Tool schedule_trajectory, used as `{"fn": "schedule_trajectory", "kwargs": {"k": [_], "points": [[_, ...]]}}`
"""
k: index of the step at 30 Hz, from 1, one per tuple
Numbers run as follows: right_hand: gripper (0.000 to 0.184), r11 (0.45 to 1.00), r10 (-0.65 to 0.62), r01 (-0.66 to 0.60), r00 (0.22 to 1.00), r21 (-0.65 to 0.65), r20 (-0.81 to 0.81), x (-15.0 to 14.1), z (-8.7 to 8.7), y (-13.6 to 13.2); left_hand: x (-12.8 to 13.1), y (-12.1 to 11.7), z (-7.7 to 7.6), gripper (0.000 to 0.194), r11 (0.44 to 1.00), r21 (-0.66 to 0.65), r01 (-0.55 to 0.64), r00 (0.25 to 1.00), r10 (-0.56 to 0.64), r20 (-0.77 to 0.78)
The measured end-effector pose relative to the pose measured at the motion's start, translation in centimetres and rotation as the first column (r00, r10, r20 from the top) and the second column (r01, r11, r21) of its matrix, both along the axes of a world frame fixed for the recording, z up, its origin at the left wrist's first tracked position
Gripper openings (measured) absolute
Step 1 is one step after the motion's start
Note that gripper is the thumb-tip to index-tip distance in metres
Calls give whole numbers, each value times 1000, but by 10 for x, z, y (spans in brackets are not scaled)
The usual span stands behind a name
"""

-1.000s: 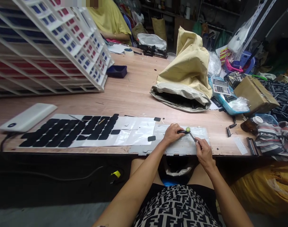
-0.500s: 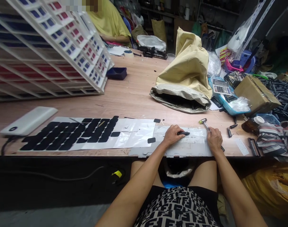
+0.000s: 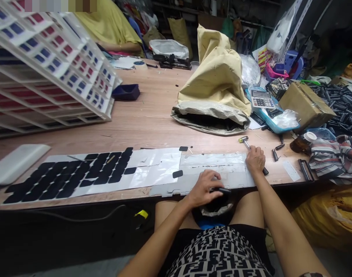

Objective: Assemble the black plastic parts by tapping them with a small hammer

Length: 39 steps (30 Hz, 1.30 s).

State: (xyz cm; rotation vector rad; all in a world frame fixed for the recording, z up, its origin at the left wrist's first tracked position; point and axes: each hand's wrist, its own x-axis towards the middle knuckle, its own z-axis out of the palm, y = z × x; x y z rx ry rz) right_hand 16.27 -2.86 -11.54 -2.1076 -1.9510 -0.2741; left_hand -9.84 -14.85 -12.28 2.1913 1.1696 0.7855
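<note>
My left hand (image 3: 205, 188) is at the table's front edge, its fingers closed on a small dark elongated piece (image 3: 222, 190) whose kind I cannot make out. Below that hand, between the knees, an open bag (image 3: 216, 211) shows a pale rim. Resting on the table, my right hand (image 3: 255, 159) is wrapped round the handle of a small hammer (image 3: 243, 140) with a yellow-tipped head. Between the hands lies a grey board (image 3: 190, 181) with clear tape on it. Two black rounded pads (image 3: 177, 174) sit at its left end.
A white sheet (image 3: 158, 163) with rows of black pads (image 3: 63, 175) extends left. Beyond stand a white plastic crate (image 3: 106, 107), a yellow sack (image 3: 213, 73) and a calculator (image 3: 262, 99) on a blue tray. Black parts (image 3: 275, 154) lie to the right. Another person in yellow (image 3: 109, 27) sits opposite.
My left hand has moved off the board, back and down to the table edge, carrying the dark piece. My right hand still grips the hammer. The view has shifted slightly.
</note>
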Motion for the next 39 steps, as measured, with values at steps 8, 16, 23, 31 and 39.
{"fn": "schedule_trajectory", "kwargs": {"k": [8,16,23,31,39], "points": [[33,999,16,-15,1000,30,-22,-1,-2,-3,20,-64,-22,38,993,93,-69,972,88,-216],[33,999,15,-15,1000,31,-6,-1,-2,-3,34,44,19,25,935,15,-354,933,351,83],[31,1000,12,-12,1000,12,0,-2,-2,-4,62,222,30,28,737,-203,-645,749,662,21],[30,1000,18,-18,1000,11,-2,-4,-1,-4,77,273,30,24,572,-392,-720,661,738,-138],[31,1000,11,-11,1000,1,-1,-4,-2,-3,17,159,25,26,868,-194,-457,874,478,81]]}}
